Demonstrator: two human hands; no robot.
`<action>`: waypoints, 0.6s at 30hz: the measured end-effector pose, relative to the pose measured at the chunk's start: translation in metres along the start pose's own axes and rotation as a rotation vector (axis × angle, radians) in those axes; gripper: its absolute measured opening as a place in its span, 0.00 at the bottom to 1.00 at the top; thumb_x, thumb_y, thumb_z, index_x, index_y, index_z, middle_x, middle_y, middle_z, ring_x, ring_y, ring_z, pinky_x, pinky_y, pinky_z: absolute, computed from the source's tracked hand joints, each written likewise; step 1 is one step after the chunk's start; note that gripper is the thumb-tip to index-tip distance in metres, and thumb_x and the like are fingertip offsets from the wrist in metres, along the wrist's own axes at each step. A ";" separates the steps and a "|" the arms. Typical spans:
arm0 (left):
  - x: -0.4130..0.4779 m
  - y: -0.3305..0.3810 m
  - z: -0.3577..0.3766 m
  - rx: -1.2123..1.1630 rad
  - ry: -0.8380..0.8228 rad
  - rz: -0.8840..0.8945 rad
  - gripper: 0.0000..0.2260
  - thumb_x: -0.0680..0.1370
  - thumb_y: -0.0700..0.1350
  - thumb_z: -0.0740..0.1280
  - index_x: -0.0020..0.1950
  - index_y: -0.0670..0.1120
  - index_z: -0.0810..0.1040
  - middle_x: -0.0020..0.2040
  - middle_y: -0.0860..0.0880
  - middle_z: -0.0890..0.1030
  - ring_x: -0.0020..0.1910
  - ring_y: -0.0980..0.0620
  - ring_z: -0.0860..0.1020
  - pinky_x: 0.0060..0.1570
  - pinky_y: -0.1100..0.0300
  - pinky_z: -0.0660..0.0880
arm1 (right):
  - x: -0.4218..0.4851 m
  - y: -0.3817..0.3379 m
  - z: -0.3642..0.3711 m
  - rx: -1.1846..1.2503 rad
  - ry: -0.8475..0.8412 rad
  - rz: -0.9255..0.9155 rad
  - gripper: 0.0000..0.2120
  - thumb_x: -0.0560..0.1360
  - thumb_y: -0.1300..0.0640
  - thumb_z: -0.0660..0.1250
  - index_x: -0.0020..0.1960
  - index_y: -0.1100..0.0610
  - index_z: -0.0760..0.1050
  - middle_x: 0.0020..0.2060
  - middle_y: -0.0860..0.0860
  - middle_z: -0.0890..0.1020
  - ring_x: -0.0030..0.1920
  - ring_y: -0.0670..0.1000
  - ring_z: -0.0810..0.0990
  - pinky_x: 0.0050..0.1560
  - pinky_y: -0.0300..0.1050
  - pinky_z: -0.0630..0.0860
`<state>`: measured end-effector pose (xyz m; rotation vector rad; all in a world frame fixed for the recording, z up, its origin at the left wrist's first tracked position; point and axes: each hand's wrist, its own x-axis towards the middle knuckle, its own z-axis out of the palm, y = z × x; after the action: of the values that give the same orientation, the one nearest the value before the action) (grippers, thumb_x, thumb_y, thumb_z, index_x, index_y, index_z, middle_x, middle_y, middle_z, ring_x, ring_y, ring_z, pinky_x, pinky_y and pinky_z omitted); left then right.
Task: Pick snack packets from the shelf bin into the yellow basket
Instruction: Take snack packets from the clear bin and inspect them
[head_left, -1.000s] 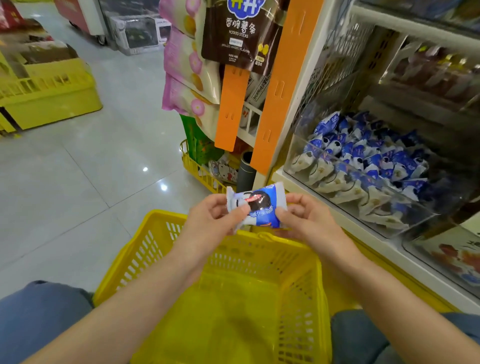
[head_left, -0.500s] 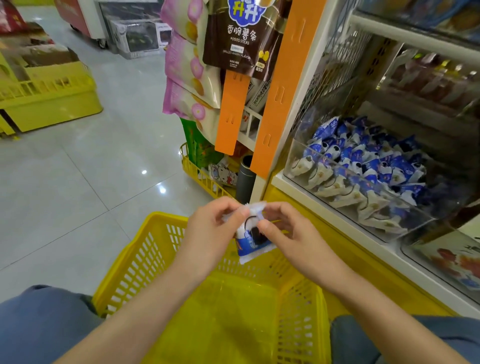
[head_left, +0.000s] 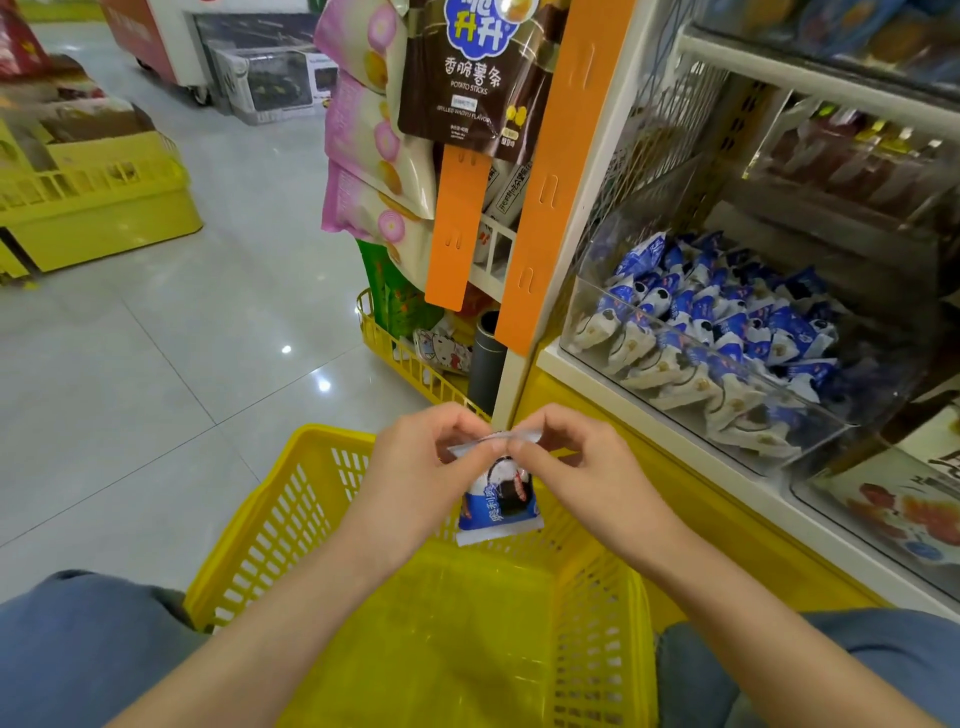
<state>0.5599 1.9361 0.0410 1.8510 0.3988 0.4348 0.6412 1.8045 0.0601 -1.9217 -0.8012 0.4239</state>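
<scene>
blue-white snack packet (head_left: 500, 501) hangs upright over the yellow basket (head_left: 291, 525); more fill the clear bin (head_left: 597, 317).

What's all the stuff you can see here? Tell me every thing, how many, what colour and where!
snack packet: one, blue and white, hanging above the yellow basket
yellow basket: one, yellow, below the hands, beside the shelf
shelf bin: one, clear, on the shelf at right
loose packets: many, blue and white, heaped in the shelf bin
potato sticks bag: one, brown, hanging top centre
pink bags: three, pink and cream, hanging left of the brown bag
orange strips: two, orange, hanging down the shelf end
yellow crate: one, yellow, on the floor far left
left hand: one, pinching the snack packet's top edge
right hand: one, pinching the same edge
</scene>
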 end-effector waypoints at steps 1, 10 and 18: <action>0.001 0.000 0.000 -0.018 -0.003 -0.020 0.09 0.73 0.43 0.71 0.34 0.54 0.78 0.33 0.56 0.82 0.33 0.60 0.78 0.35 0.63 0.75 | 0.000 0.000 0.000 -0.012 0.009 -0.015 0.04 0.74 0.59 0.66 0.41 0.56 0.78 0.36 0.48 0.82 0.40 0.42 0.79 0.42 0.41 0.75; 0.006 0.004 0.001 -0.234 -0.129 -0.195 0.08 0.77 0.43 0.64 0.39 0.47 0.77 0.33 0.54 0.81 0.35 0.59 0.79 0.38 0.63 0.78 | -0.009 0.001 -0.003 -0.477 0.154 -0.388 0.04 0.75 0.54 0.66 0.48 0.52 0.77 0.42 0.43 0.79 0.41 0.42 0.78 0.37 0.45 0.78; 0.008 0.009 -0.002 -0.309 -0.206 -0.595 0.26 0.79 0.60 0.49 0.40 0.43 0.78 0.35 0.46 0.81 0.29 0.52 0.79 0.29 0.61 0.74 | -0.005 0.006 -0.004 -0.207 0.239 -0.373 0.03 0.73 0.62 0.69 0.46 0.57 0.80 0.45 0.47 0.80 0.47 0.42 0.78 0.47 0.37 0.76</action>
<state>0.5668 1.9391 0.0509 1.3761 0.6714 -0.0982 0.6422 1.7964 0.0568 -1.9087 -1.0466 -0.1177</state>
